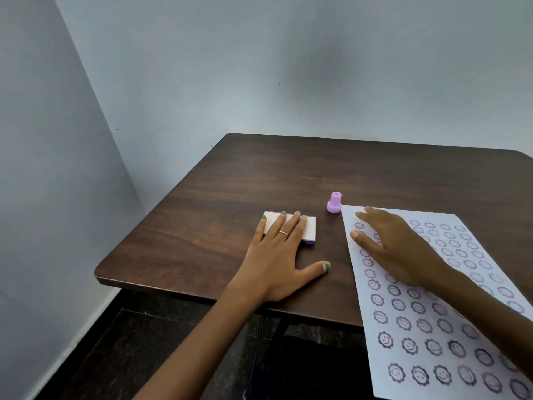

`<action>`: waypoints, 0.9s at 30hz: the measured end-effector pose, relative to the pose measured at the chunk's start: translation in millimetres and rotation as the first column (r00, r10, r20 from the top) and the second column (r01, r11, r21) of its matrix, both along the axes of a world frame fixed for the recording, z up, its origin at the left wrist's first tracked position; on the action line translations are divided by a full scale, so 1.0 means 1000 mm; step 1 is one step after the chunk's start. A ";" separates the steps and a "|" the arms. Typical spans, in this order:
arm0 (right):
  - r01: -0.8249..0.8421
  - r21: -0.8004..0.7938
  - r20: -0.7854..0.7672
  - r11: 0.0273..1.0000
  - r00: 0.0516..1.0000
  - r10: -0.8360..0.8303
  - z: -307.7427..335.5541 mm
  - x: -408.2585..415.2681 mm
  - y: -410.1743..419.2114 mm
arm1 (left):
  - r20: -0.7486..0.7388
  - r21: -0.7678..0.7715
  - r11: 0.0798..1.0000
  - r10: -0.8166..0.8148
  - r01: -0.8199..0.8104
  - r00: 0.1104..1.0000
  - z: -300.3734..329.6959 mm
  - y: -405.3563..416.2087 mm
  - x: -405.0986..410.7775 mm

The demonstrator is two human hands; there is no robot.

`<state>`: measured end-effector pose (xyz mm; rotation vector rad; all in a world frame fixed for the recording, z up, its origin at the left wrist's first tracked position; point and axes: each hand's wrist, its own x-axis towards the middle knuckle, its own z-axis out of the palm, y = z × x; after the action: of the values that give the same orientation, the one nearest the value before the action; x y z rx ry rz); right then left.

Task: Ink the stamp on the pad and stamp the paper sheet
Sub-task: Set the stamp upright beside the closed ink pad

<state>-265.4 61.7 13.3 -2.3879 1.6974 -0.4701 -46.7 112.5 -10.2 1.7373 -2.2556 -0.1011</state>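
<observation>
Between your hands, the lilac stamp [334, 203] stands upright on the desk [219, 183], just beside the paper sheet's [432, 327] corner. It looks light and rigid; pinch its narrow neck. Your left hand [277, 255] lies flat and empty on the closed ink pad [308, 229]; your right hand [395, 246], also empty, spreads over the sheet.

L hand [281, 255] lies flat, palm down, fingers [288, 223] straight and close together, pointing away from the body. Thumb sticks out wide to the right. Thin ring on one finger, green polish on the nails. L arm is bare and comes up from the bottom. R hand [395, 243] is flat too, palm down, fingers spread a bit, pointing up-left. R arm is bare, comes in from the bottom right.
</observation>
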 end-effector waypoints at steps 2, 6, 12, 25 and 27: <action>0.025 0.045 -0.122 0.999 0.992 -0.019 -0.009 -0.008 -0.005 | 0.015 0.032 0.999 0.006 -0.006 1.000 0.001 -0.005 0.000; 0.063 0.035 -0.197 0.997 0.979 -0.055 -0.013 -0.012 -0.019 | 0.032 0.094 0.996 -0.007 0.004 0.999 0.003 -0.018 0.001; 0.066 0.011 -0.220 0.998 0.974 -0.062 -0.015 -0.008 -0.043 | 0.037 0.114 0.994 -0.004 -0.001 0.999 0.008 -0.048 0.002; 0.032 0.007 -0.221 0.999 0.975 -0.030 -0.014 -0.004 -0.063 | 0.032 0.067 0.998 -0.002 0.000 0.999 0.004 -0.079 0.001; 0.035 0.002 -0.214 0.999 0.976 -0.033 -0.014 -0.004 -0.064 | 0.035 0.065 0.998 0.000 -0.002 0.999 0.003 -0.080 0.001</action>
<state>-269.3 -2.3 -1.1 -2.4862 1.8250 -0.2172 -45.2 32.7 -6.8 1.7857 -2.3008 -0.1462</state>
